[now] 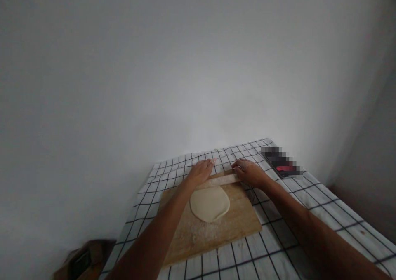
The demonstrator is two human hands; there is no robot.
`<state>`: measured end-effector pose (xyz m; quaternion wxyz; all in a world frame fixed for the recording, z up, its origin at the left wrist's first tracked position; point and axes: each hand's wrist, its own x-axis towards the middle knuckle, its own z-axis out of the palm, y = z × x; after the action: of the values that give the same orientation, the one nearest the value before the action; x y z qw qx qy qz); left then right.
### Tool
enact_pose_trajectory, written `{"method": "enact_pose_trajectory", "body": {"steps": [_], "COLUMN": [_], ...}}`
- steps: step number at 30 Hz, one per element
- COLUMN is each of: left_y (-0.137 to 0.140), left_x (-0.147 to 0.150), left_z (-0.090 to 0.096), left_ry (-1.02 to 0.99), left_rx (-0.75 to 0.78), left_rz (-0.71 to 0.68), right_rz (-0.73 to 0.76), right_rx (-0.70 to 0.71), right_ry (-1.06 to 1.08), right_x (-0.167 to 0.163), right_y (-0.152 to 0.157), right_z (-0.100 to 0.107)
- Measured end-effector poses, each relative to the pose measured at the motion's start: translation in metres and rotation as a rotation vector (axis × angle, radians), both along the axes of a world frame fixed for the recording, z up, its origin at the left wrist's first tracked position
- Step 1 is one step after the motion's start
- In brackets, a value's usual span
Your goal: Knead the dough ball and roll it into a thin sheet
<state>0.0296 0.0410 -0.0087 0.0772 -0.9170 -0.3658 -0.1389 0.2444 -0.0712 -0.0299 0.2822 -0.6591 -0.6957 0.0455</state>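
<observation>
A pale, flat round of dough [210, 205] lies on a floured wooden board [239, 220]. Across the board's far part, just beyond the dough, is a light wooden rolling pin [220, 182]. My left hand [202, 170] is closed over the pin's left end, its fingers together and pointing forward, with flour on the fingertips. At the other end, my right hand [248, 172] has its fingers curled on the pin. Both hands cover the pin's ends, so those parts are hidden.
A white tablecloth with black grid lines [216, 260] covers the table, which meets a pale wall [198, 74]. To the right of my right hand lies a dark, flat object [283, 164], partly pixelated. A brown box-like thing [83, 260] is low at the left.
</observation>
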Motion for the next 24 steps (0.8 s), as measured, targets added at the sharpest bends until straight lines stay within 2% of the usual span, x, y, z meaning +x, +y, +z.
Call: {"method": "enact_pose_trajectory", "body": {"steps": [6, 13, 19, 24], "left_y": [-0.023, -0.070, -0.096, -0.110], "left_x": [-0.016, -0.022, -0.014, -0.016], "left_z": [-0.010, -0.010, -0.007, -0.007], "left_ry": [0.119, 0.170, 0.066, 0.030], "left_rx": [-0.002, 0.035, 0.050, 0.066], "left_rz": [-0.025, 0.075, 0.212, 0.179], "right_rz": [0.051, 0.051, 0.025, 0.015], "right_rx": [0.009, 0.001, -0.023, -0.035], "right_ry": [-0.035, -0.031, -0.020, -0.024], "right_x": [0.002, 0.002, 0.002, 0.000], "right_y": [0.002, 0.001, -0.002, -0.006], "right_z": [0.001, -0.001, -0.001, 0.001]}}
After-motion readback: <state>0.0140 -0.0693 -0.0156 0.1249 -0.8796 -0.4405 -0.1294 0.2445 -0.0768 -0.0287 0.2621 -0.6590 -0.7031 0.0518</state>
